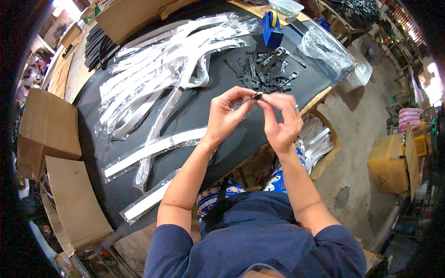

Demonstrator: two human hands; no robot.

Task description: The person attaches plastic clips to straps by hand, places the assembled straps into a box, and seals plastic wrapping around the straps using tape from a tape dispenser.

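Note:
My left hand (227, 112) and my right hand (283, 121) meet over the near edge of the black-topped table (220, 160). Between their fingertips is a small dark piece (257, 96), pinched from both sides; its exact kind is too small to make out. The right fingers are slightly blurred, and a ring shows on one. Just beyond the hands lies a loose pile of small black perforated parts (266, 69). To the left, long white strips in clear plastic sleeves (153, 76) are heaped, with one separate sleeved strip (157, 150) near my left forearm.
A blue tape dispenser (272, 31) stands at the back, beside a clear plastic bag (324, 48). Cardboard boxes (48, 132) flank the table's left side. Beneath the right edge, an open carton holds plastic-wrapped white strips (317, 143). A taped box (389, 163) sits on the floor at right.

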